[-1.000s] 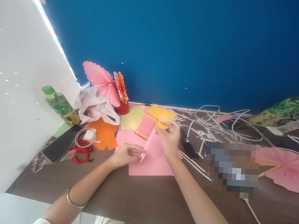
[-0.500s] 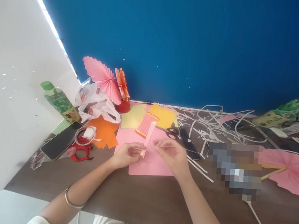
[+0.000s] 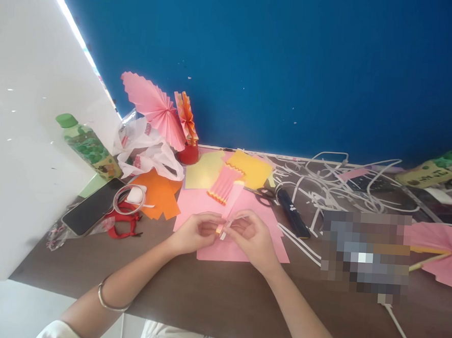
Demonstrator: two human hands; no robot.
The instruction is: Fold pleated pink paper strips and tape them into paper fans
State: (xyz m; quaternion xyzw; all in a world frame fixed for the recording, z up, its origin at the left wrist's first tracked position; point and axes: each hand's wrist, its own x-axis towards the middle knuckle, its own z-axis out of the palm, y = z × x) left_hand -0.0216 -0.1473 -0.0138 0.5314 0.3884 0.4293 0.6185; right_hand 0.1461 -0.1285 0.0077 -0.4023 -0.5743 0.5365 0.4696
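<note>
My left hand (image 3: 196, 232) pinches the near end of a folded pink paper strip (image 3: 232, 202) above a flat pink sheet (image 3: 244, 249). My right hand (image 3: 250, 236) meets it from the right, fingers closed on the same end together with a thin white strip (image 3: 233, 220). Just beyond the hands lies a pleated pink and orange paper (image 3: 224, 183) on yellow sheets (image 3: 249, 169).
Black scissors (image 3: 263, 196) and a dark pen-like tool (image 3: 292, 214) lie right of the sheet among white paper trimmings (image 3: 324, 188). Left are orange sheets (image 3: 158, 198), a tape roll (image 3: 129, 199), a phone (image 3: 92, 213), a green bottle (image 3: 87, 148). Paper fans (image 3: 158, 111) stand at the back.
My right hand came back from the yellow sheets toward me and joined my left hand at the pink strip's near end. The view shifted slightly.
</note>
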